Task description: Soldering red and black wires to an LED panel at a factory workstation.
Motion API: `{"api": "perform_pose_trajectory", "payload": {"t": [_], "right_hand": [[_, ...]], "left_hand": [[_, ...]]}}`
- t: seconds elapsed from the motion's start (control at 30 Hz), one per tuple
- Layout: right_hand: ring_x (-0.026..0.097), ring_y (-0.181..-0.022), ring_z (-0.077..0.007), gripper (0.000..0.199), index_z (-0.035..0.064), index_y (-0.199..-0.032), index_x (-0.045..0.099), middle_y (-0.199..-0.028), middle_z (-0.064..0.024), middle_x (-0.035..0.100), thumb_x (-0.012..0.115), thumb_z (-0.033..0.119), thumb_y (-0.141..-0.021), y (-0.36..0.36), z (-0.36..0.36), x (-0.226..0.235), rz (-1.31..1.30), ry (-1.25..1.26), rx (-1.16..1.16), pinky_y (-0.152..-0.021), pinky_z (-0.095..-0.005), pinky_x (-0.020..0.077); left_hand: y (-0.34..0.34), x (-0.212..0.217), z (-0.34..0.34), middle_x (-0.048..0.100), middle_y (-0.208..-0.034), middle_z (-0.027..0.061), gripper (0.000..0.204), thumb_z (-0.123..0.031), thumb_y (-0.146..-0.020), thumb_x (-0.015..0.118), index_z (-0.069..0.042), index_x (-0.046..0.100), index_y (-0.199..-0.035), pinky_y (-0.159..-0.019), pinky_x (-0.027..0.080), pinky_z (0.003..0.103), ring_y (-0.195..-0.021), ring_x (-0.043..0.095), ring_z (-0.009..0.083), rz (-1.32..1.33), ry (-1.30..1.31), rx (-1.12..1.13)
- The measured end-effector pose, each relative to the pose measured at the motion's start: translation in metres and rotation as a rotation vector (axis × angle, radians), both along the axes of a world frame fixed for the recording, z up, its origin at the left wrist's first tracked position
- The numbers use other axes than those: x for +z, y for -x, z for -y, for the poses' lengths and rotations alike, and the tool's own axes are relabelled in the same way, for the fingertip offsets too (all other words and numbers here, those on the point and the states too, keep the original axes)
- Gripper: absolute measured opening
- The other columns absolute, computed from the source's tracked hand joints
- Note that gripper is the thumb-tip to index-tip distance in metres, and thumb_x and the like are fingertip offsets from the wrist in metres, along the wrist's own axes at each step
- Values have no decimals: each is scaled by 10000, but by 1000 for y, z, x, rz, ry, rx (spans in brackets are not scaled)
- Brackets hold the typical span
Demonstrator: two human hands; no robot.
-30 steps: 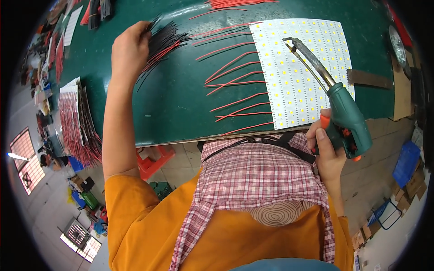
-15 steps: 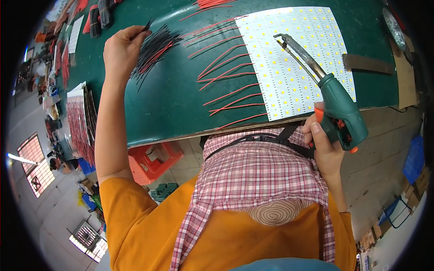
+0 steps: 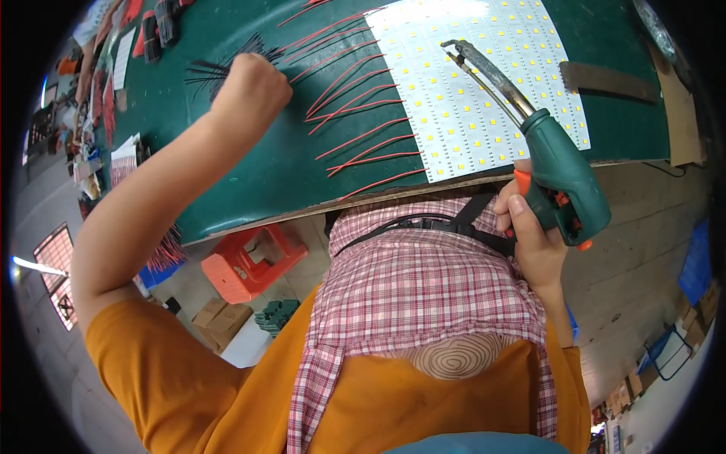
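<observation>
My left hand (image 3: 252,91) is closed in a fist over a bunch of thin black wires (image 3: 208,72), whose ends fan out to its left and beyond it; its fingertips are hidden underneath. In my right hand (image 3: 538,238) is a green soldering gun (image 3: 569,170) with orange parts, held by its handle at the table's near edge. Its dark metal tip points away and left, over a white LED sheet (image 3: 454,98) dotted with yellow squares. Several red wires (image 3: 363,140) stretch leftward from the sheet's left edge across the green table (image 3: 257,163).
A dark metal strip (image 3: 609,82) lies across the sheet's right edge. At the far left are bundled wires (image 3: 162,23) and a stack of wired boards (image 3: 125,163). Below the table stand an orange stool (image 3: 234,276) and a cardboard box (image 3: 223,321).
My left hand has moved right and nearer and turned from a pinch into a fist over the black wires. The soldering gun keeps nearly the same place while the view has shifted slightly.
</observation>
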State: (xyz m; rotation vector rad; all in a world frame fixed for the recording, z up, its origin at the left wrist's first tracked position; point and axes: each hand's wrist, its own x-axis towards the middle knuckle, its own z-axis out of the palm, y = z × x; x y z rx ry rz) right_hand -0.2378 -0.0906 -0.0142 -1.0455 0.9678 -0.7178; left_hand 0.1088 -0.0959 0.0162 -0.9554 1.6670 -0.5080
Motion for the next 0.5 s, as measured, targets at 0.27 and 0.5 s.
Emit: {"api": "perform_pose_trajectory", "payload": {"t": [0.27,0.5], "right_hand": [[541,-637,-76,337,-39,-1209,517,-777,-53,598,567,20,-881,12,-5,-6,-17,31,-69,-582,-223,461],[530,-618,-70,351,-42,-1224,516,-765,-55,599,563,8,-879,4,4,5,-62,29,-44,-570,-222,460]], "left_hand": [[-7,65,-5,706,-825,29,91,-80,-805,646,-29,709,-846,-591,480,249,-682,633,132,-1287,754,427],[19,26,-58,700,-944,156,180,-92,-884,630,36,650,-1011,-519,356,160,-570,515,66,-2230,1507,712]]}}
